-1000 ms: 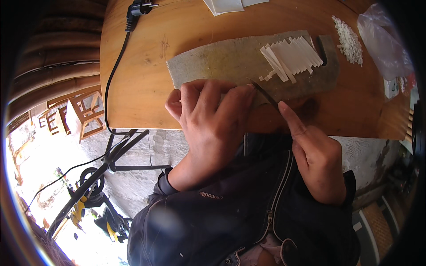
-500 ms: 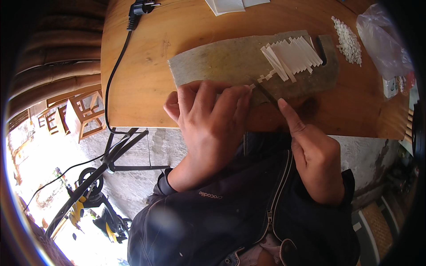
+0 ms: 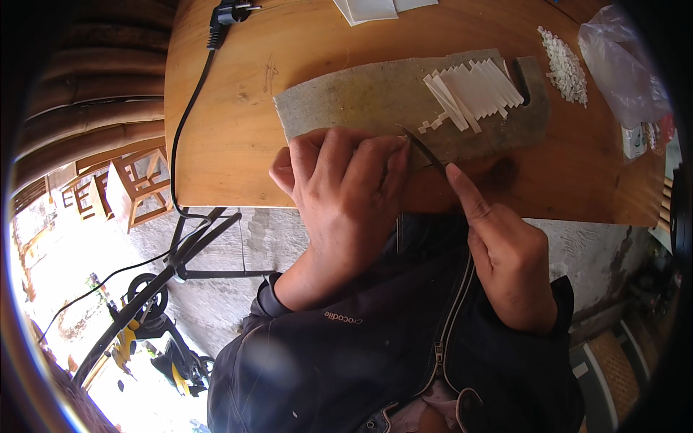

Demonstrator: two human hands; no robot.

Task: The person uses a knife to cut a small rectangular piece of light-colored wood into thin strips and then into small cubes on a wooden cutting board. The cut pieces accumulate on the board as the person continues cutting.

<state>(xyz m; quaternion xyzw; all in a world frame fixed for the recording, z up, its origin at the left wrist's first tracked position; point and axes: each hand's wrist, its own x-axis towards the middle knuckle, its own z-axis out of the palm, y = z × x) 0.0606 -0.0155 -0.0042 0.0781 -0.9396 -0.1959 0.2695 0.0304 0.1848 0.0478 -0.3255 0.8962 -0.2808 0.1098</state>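
My left hand (image 3: pixel 345 191) is closed, its bent fingers pressed down at the near edge of a worn grey-brown cutting board (image 3: pixel 354 94). They pin a narrow white strip, mostly hidden beneath them. My right hand (image 3: pixel 509 252) grips a thin dark-bladed knife (image 3: pixel 429 154), the forefinger stretched along its back; the handle is hidden in the palm. The blade's tip lies beside my left fingertips. Farther right on the board, a row of white strips (image 3: pixel 473 94) overlaps like a fan. Small white cut pieces (image 3: pixel 433 124) trail off its near left end.
A pile of small white pieces (image 3: pixel 564 66) lies right of the board, beside a clear plastic bag (image 3: pixel 619 61). White sheets (image 3: pixel 372 9) rest at the table's far side. A black power plug (image 3: pixel 228 14) and cord lie at the left of the wooden table (image 3: pixel 224 137).
The knife has shifted slightly left, and its tip now sits against my left fingertips. Small white pieces beside the blade have come apart from the strip end. My left hand has barely moved.
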